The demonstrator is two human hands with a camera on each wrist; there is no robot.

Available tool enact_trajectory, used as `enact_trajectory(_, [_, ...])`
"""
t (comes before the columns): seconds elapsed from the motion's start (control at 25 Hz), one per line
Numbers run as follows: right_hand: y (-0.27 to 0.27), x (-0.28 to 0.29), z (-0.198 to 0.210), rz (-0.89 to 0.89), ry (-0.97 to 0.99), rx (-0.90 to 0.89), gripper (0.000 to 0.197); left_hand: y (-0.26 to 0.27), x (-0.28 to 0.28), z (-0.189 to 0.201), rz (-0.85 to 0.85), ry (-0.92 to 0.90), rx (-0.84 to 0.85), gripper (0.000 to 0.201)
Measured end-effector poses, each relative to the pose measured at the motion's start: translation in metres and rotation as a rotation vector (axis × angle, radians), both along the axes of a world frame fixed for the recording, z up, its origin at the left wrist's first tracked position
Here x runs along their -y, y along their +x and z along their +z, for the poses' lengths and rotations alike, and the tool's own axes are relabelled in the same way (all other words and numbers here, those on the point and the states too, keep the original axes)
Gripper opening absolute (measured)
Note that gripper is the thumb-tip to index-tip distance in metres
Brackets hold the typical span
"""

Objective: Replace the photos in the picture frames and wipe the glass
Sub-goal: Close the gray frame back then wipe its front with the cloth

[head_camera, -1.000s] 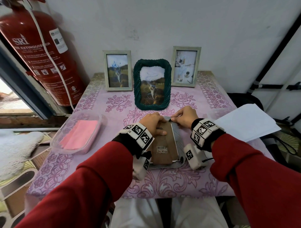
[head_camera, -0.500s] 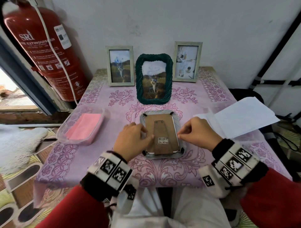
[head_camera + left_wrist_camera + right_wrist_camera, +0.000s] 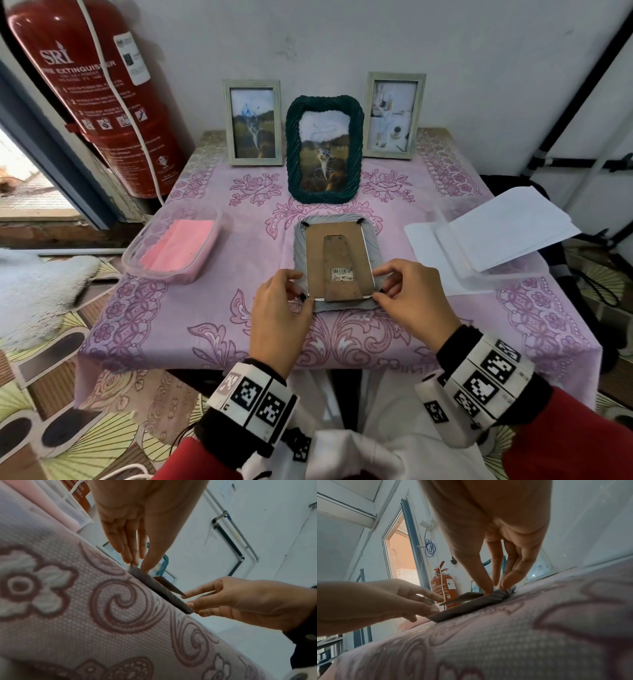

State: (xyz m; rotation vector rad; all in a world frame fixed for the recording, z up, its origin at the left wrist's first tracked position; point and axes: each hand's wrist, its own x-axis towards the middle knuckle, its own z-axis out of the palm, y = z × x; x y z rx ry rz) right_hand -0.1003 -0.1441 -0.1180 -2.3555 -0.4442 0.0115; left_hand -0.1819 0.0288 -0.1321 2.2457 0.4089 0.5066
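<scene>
A grey picture frame (image 3: 375,240) lies face down in the middle of the table, its brown backing board (image 3: 334,260) with the fold-out stand facing up. My left hand (image 3: 298,286) pinches the near-left corner at a small black tab, thumb on top and fingers on the outer edge (image 3: 137,565). On the other side, my right hand (image 3: 381,284) pinches the near-right corner in the same way (image 3: 494,586). The near end of the stand sits slightly raised (image 3: 462,597). The glass and the photo are hidden underneath.
Three frames stand at the back: a dark green one (image 3: 323,147) in the middle and pale ones left (image 3: 253,123) and right (image 3: 394,114). A clear tub with pink cloth (image 3: 171,246) sits left, white sheets (image 3: 496,233) right, a red extinguisher (image 3: 102,85) far left.
Both hands have slid from the frame's far end down its sides to the near corners. The frame itself has stayed in place.
</scene>
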Motion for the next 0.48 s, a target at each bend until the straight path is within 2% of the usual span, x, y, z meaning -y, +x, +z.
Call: enact_trajectory(0.48, [-0.0061,0.0029,-0.0009,0.058,0.146,0.023,0.033,0.0032,-0.0001,-0.0061,-0.036,0.023,0.059,0.031])
